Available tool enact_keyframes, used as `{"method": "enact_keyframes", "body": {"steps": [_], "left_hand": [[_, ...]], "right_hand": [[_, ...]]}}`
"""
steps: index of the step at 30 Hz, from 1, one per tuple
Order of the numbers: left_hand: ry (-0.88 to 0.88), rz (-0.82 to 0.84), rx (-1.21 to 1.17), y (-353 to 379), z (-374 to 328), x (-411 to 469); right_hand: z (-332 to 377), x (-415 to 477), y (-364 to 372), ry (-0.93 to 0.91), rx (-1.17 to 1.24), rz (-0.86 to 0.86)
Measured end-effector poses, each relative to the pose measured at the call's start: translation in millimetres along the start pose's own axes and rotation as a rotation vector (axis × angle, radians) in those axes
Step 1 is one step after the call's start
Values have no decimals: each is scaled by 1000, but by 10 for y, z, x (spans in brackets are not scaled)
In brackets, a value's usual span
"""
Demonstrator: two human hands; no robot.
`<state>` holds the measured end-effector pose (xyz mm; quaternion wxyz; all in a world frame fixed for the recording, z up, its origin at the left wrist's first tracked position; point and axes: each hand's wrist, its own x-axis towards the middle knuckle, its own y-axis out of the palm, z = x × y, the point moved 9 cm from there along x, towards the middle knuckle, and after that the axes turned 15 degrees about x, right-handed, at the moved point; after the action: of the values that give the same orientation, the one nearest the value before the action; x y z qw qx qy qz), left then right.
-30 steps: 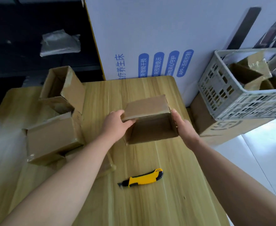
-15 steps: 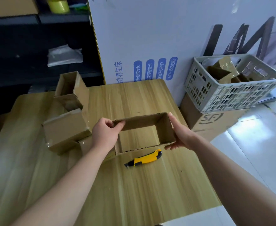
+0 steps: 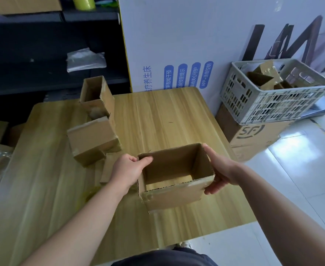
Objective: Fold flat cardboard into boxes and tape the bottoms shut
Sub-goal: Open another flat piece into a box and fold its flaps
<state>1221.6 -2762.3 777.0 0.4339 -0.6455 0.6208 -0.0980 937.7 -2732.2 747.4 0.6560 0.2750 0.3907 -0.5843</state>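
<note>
Item: cardboard box (image 3: 175, 196), one, erected, mouth upward, held between the two hands and clear of the table (image 3: 157, 116) that lies under the grip; Grip: left hand (image 3: 126, 170) pinches the left wall at its far corner, thumb hooked over the rim into the box and fingers outside; right hand (image 3: 220, 169) clasps the right wall, thumb laid along the rim and fingers curled round the near lower corner; Condition: four walls squared, corrugated rim raw and a little ragged along the near edge, a glossy strip of tape over the near face just under the rim, some creasing at the near left corner; inner floor shows as closed flaps, underside hidden; Step, as judged: bottom appears shut, so this looks like the check or carry-off of a made-up box rather than folding; Next move, as judged: turn it to confirm the bottom seam if in doubt, then put it with the two made-up boxes (image 3: 92, 141) beyond the left hand or in the grey crate (image 3: 269, 104) well beyond the right hand; calls for an even two-sided hold so the thin walls do not buckle inward
</note>
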Motion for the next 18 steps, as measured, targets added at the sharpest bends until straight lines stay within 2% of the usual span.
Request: {"method": "enact_keyframes", "body": {"steps": [7, 12, 18], "left_hand": [[3, 46, 22, 487, -18, 66], [-31, -4, -30, 646, -89, 169], [-1, -119, -72, 638, -253, 275]], "right_hand": [[-266, 32, -256, 57, 54, -172], [-399, 177, -282, 10, 180, -248], [-206, 324, -473, -87, 163, -277]]}}
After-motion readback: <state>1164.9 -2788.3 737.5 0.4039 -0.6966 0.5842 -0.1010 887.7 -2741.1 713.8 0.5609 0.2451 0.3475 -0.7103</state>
